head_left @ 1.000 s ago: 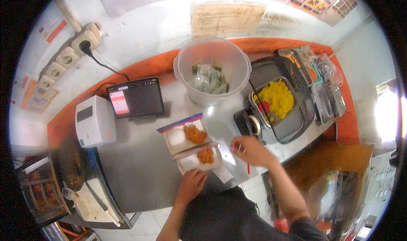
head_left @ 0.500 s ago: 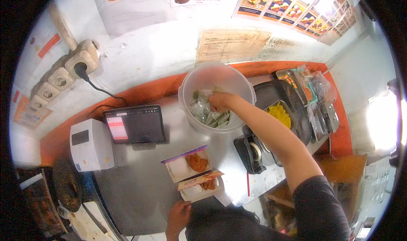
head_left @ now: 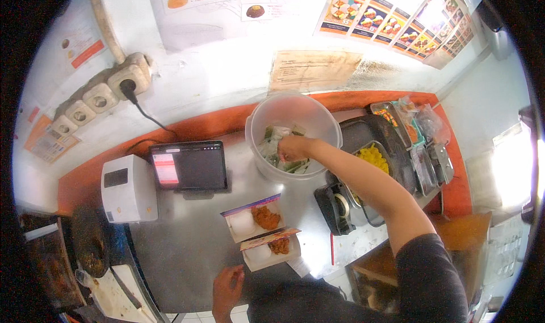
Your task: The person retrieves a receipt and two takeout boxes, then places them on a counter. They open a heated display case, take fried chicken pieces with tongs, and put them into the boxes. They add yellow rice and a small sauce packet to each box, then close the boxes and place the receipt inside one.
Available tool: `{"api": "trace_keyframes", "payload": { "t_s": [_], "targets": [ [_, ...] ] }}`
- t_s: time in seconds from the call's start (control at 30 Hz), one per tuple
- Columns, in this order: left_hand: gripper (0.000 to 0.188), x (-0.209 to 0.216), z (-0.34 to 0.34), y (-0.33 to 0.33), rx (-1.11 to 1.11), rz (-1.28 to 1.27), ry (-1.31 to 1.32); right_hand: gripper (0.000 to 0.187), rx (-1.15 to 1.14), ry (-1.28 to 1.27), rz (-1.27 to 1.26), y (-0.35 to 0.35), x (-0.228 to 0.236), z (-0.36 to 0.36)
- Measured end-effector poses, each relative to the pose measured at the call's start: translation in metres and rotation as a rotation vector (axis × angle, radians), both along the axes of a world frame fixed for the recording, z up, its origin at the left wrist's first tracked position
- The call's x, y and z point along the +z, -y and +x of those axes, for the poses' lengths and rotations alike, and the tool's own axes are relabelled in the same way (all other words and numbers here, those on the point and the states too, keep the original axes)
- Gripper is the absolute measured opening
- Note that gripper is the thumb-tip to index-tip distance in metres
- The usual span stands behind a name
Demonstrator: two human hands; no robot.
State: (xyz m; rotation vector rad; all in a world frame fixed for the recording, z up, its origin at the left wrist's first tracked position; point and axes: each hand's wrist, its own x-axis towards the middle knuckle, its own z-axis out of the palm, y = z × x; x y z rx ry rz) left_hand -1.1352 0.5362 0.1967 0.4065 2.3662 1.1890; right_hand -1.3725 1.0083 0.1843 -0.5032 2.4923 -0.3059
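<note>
My right hand [head_left: 293,148] is inside a translucent plastic bucket [head_left: 254,143], its fingers curled down among small clear and green packets [head_left: 272,134]. What the fingertips hold is hidden. My left hand [head_left: 228,289] hovers at the counter's near edge, fingers loosely parted and nothing visible in them. Just beyond it stand two open cardboard food boxes. The farther box [head_left: 234,236] has white rice [head_left: 243,223] and a piece of fried chicken [head_left: 265,217]. In the nearer box [head_left: 278,260] lie rice and a similar browned piece [head_left: 279,246].
A tablet [head_left: 190,167] and a white box-shaped machine [head_left: 129,189] stand left on the metal counter [head_left: 181,238]. Right of the bucket are a black tape dispenser [head_left: 332,212], a tray of yellow food [head_left: 373,158] and several metal containers. A plugged cord runs down the wall.
My right hand has shifted slightly lower within the bucket, and the clear bag beside it no longer shows. My left hand has drawn back from the nearer box. The view has tilted slightly.
</note>
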Motion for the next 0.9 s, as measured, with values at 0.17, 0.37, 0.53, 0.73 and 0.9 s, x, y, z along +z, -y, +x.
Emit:
{"api": "trace_keyframes", "payload": {
  "t_s": [0.17, 0.37, 0.53, 0.73, 0.9],
  "targets": [
    [0.024, 0.015, 0.014, 0.017, 0.068, -0.006, 0.002, 0.01, -0.21, -0.338, -0.201, 0.0, 0.086, 0.02],
    [0.026, 0.044, 0.006, 0.006, 0.159, 0.084, -0.082, 0.006, -0.733, -0.537, -1.049, 0.035, 0.18, 0.131],
    [0.044, 0.059, -0.011, -0.059, 0.254, 0.723, 0.001, 0.007, -0.823, -0.24, -1.141, 0.125, 0.138, 0.241],
    [0.023, 0.032, -0.001, -0.041, 0.057, 0.438, 0.255, 0.008, -1.048, 0.0, -1.323, 0.196, 0.046, 0.312],
    [0.02, -0.022, 0.0, -0.033, -0.202, 0.003, -0.149, 0.007, -0.753, -0.115, -0.726, 0.171, 0.037, 0.33]
  ]
}}
